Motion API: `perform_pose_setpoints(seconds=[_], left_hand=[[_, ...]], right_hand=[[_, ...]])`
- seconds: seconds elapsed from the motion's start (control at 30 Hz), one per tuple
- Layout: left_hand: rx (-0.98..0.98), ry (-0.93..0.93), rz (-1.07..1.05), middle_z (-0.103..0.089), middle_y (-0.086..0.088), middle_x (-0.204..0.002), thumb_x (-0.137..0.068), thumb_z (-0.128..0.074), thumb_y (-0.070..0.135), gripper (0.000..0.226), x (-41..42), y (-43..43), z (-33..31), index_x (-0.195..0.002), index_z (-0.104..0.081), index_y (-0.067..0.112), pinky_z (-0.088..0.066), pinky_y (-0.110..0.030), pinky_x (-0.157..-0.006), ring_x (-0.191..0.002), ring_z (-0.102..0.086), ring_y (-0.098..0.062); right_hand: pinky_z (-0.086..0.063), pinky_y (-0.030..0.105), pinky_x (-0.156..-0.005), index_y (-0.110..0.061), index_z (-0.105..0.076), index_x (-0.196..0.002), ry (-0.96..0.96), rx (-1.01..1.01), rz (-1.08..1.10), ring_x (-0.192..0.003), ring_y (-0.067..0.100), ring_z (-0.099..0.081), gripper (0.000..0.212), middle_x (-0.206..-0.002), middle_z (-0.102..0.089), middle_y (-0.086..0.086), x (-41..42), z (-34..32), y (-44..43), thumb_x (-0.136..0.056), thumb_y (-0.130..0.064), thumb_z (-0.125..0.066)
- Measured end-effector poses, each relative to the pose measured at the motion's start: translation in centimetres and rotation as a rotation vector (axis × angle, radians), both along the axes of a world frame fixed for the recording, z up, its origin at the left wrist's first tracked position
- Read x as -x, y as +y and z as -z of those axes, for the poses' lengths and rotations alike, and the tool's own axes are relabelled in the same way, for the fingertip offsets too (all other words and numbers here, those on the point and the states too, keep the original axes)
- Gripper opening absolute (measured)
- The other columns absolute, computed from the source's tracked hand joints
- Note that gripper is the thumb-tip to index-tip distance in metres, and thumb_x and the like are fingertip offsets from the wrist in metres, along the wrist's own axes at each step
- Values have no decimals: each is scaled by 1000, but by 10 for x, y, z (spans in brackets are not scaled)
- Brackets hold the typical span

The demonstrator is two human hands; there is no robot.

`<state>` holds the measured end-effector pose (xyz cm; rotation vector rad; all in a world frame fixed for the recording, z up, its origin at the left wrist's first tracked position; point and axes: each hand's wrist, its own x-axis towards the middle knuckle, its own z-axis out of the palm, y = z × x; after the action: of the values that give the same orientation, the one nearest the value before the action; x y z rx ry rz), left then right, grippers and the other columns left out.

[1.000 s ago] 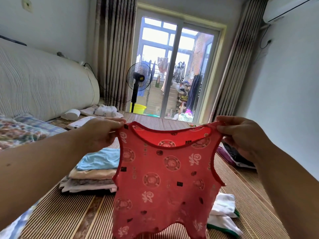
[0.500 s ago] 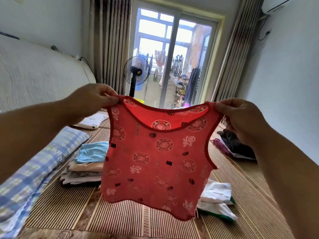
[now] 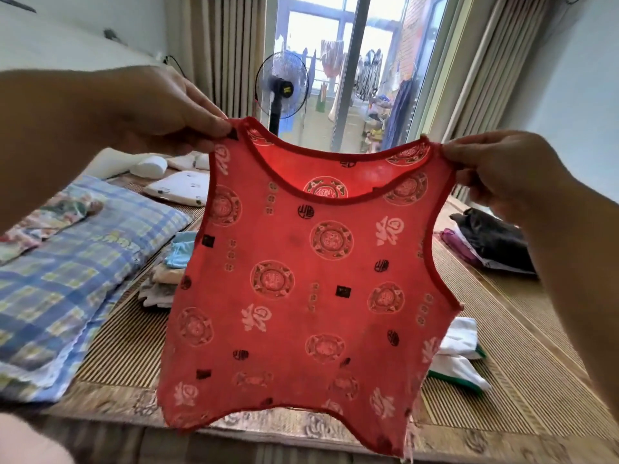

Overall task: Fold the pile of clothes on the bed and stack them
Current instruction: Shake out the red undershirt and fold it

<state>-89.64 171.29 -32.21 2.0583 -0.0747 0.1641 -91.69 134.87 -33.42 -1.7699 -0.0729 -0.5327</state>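
A small red sleeveless vest with round and white printed patterns hangs spread out in the air above the bed. My left hand pinches its left shoulder strap and my right hand pinches its right strap. Behind the vest on the left, a stack of folded clothes with a light blue piece on top lies on the striped bed mat. A white garment with green trim lies unfolded on the mat at the right, partly hidden by the vest.
A blue checked quilt covers the bed's left side, with white pillows behind it. A dark and purple heap of clothes sits at the far right. A standing fan and glass doors lie beyond the bed.
Both hands have lifted the vest higher and brought it closer to the camera, still spread by the straps. The view has tilted down, showing more of the quilt and the mat's near edge.
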Motion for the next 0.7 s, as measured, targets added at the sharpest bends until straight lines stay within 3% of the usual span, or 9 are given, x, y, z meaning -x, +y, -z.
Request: perform_pose_setpoints(seconds=[0.13,0.23,0.37,0.47,0.6,0.7], left_hand=[[-66,46,-58,-71,-7,-69,-83,-70,11,2,-48,-12,46,-83,-72,12,-49,-17,-45,-53,-64,-7],[-82,47,-151,-71,-14,-79,-82,-73,8,5,-90,-20,90,-86,-71,7,-57,-32,-71,-63,-68,-16],[-151,-40,-218,-69,-7,-70,-79,-77,15,9,-130,-29,149,-75,-69,14,-47,-16,-44,-47,-60,-5],[-209,-26,-158,-72,-7,-74,-78,-77,20,7,-132,-32,188,-79,-74,14,-51,-25,-61,-65,-64,-13],[-432,3,-19,-63,12,-52,-76,-77,27,6,-111,-23,227,-71,-75,24,-42,-18,-54,-49,-54,3],[-551,32,123,-67,16,-60,-75,-78,25,9,-85,-12,244,-69,-74,30,-41,-13,-58,-60,-60,5]], right_hand=[[-40,13,-37,-11,-63,-80,112,-12,-8,-42,6,-61,9,-54,-67,0,-58,42,6,-85,-9,-70],[-48,18,-43,-14,-62,-76,179,-4,34,-50,10,-66,13,-74,-71,9,-109,86,11,-84,-12,-72],[-56,36,-64,-16,-64,-75,209,54,89,-78,27,-70,15,-87,-72,14,-164,151,20,-78,-21,-77],[-56,50,-82,-18,-66,-76,218,149,101,-83,28,-70,15,-84,-72,9,-175,194,20,-78,-28,-77],[-55,54,-78,-18,-67,-73,235,185,47,-72,26,-67,13,-74,-70,8,-149,238,12,-79,-25,-77],[-53,43,-70,-17,-70,-71,256,234,-11,-67,20,-65,11,-70,-70,4,-111,260,-1,-78,-20,-78]])
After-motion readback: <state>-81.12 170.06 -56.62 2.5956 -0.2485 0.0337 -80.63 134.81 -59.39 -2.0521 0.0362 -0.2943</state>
